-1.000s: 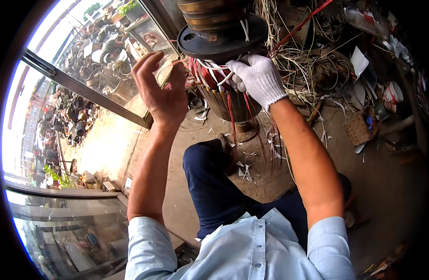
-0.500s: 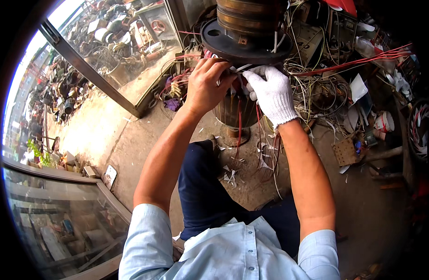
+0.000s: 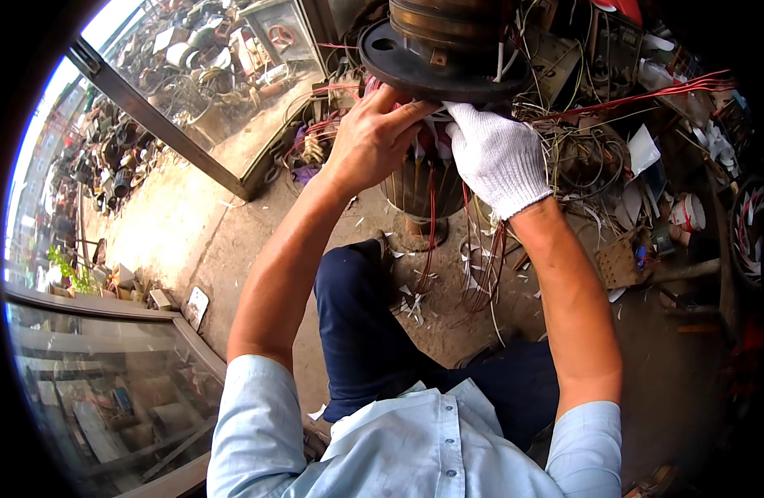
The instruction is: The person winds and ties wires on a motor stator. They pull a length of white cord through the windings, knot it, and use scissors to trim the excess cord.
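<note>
A standing motor rotor (image 3: 403,195) is in front of me, with brass-coloured slip rings (image 3: 448,29) on top and a black round disc (image 3: 390,58) below them. Just under the disc my bare left hand (image 3: 369,139) presses its bent fingers against the windings. My right hand (image 3: 500,158), in a white knitted glove, is closed at the other side of the same spot. Some white strip material (image 3: 438,133) shows between the hands; the fingertips and what they pinch are mostly hidden. Red wires (image 3: 433,207) hang down the rotor's side.
Long red wires (image 3: 648,101) stretch off to the right over tangled cables (image 3: 585,158) and scrap. Paper scraps (image 3: 413,307) litter the floor by my knee. A metal-framed glass door (image 3: 166,124) stands at left, with heaped scrap beyond. A white bucket (image 3: 688,213) lies at right.
My right hand has turned and shifted slightly right, its fingers now tucked further under the disc. My left hand has edged closer beneath the disc.
</note>
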`<state>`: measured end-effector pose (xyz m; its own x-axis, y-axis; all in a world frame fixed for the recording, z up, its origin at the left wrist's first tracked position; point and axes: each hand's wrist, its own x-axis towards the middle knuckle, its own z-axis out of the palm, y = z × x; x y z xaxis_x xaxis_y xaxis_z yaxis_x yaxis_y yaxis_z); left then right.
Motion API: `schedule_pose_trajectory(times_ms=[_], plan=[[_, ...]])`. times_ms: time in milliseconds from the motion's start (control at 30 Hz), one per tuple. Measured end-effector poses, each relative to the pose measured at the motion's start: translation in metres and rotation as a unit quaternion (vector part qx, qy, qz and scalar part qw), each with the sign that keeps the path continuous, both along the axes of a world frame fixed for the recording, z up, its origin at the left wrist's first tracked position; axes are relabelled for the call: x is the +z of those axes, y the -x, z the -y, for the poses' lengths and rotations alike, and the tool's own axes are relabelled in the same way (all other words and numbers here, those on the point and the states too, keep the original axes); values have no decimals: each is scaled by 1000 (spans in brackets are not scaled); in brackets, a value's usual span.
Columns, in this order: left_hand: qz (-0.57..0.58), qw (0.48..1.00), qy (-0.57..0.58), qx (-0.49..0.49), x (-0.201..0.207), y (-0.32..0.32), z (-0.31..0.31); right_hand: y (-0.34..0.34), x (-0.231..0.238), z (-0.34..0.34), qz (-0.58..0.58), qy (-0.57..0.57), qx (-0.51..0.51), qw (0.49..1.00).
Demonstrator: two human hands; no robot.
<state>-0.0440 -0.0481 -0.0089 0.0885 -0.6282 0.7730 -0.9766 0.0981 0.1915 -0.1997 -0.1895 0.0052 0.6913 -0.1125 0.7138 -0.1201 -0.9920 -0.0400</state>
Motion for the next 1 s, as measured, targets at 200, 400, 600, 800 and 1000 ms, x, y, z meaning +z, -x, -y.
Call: schedule_pose_trajectory(times_ms=[200,400,600,800,1000], plan=[[5,999,-33,-12,-2,-8,6,9,-11,2,-43,-19,-14,999],[-163,984,-39,-68,-9,-8,-4,9,-17,7,-45,-104,0,993],[-138,990,-28,-21,-12,-10,2,11,-14,0,-95,-112,-27,989],[-122,992,32,-7,-16,-5,8,16,-41,-4,139,-119,9,983],[-82,996,18,3,-12,3,10,22,-28,-11,-8,-140,-68,988]])
